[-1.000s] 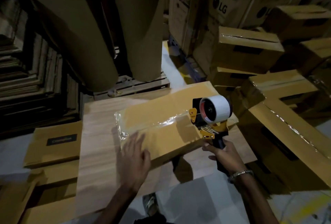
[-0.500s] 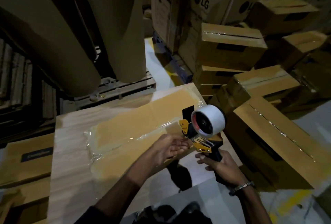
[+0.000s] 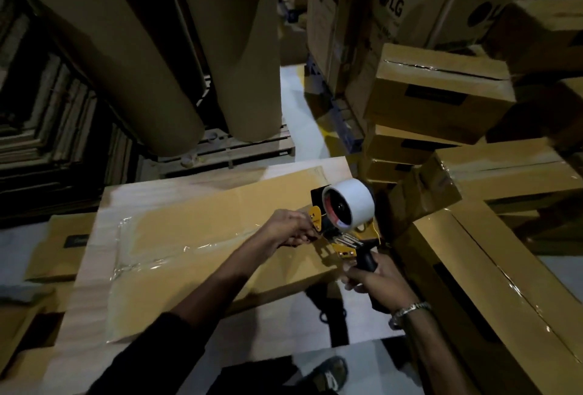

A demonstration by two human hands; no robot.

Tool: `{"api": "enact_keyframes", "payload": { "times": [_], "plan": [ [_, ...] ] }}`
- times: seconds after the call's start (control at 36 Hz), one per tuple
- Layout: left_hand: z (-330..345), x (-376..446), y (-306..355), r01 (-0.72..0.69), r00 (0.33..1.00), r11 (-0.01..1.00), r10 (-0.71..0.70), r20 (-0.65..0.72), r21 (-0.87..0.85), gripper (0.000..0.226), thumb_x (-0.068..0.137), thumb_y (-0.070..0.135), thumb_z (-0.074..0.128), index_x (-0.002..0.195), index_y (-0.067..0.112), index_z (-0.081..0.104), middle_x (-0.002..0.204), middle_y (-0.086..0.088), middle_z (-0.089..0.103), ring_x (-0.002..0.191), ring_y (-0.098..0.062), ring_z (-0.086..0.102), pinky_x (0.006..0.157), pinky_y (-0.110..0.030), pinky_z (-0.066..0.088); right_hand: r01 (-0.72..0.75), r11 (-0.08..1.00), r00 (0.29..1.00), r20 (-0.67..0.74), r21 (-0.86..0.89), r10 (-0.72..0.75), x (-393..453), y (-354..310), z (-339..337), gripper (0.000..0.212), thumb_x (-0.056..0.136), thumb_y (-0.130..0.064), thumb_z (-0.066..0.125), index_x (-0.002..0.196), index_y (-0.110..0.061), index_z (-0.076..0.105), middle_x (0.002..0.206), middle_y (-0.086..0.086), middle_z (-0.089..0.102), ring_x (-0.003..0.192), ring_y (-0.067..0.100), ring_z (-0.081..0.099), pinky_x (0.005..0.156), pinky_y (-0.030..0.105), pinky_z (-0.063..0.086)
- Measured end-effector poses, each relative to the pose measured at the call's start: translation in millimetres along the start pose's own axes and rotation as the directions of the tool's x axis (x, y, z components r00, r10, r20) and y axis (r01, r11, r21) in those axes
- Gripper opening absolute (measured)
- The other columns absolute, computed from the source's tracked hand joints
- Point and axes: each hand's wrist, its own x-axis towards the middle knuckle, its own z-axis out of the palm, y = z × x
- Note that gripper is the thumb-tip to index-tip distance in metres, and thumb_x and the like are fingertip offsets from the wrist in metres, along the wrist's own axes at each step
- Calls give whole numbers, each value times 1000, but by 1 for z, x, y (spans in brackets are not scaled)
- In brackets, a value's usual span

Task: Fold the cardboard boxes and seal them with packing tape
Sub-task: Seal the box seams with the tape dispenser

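A flat cardboard box (image 3: 220, 246) lay on the pale wooden table (image 3: 91, 287), with a strip of clear packing tape (image 3: 176, 251) running along its seam. Right hand (image 3: 375, 278) was clenched around the black handle of the tape dispenser (image 3: 344, 221), its grip firm, the white roll raised over the box's right end. Left hand (image 3: 288, 230) reached to the dispenser's front, fingers curled at the yellow tab and blade area; whether they pinched tape could not be told. A metal bracelet (image 3: 408, 311) sat on the right wrist. Sealed boxes (image 3: 441, 95) were piled to the right, two large brown paper rolls (image 3: 239, 47) stood behind the table on a pallet (image 3: 252, 148).
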Motion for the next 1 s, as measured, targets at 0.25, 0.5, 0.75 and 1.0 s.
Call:
{"api": "enact_keyframes", "payload": {
  "times": [0.25,0.5,0.75,1.0],
  "plan": [
    [-10,67,57,-219,965,916,253,-62,335,27,86,-11,65,64,4,71,64,-6,68,59,-7,66,57,-21,51,-14,999,991,-133,40,19,58,-33,4,7,90,-5,72,84,-9,70,65,8,70,62,24,65,63,37,54],
    [-35,140,95,-328,875,653,483,-42,683,16,86,20,66,71,22,71,62,9,65,62,-9,62,60,-37,51,-17,1000,951,-309,-6,14,117,-66,25,6,82,-13,76,86,-16,72,74,3,77,79,27,74,72,40,60],
    [-30,174,67,-406,804,702,579,-136,585,22,90,37,62,88,24,79,80,9,76,72,-13,68,64,-36,55,-38,999,945,-326,-7,34,139,-63,27,10,83,-20,77,91,-23,71,82,1,78,82,23,75,82,56,62],
    [-37,191,71,-321,890,797,439,-125,511,14,91,21,69,81,25,77,61,5,73,55,-9,71,66,-30,59,-65,996,951,-307,-66,42,169,-51,22,27,65,-47,73,89,-37,69,77,0,76,74,26,75,75,57,63]
  ]
}}
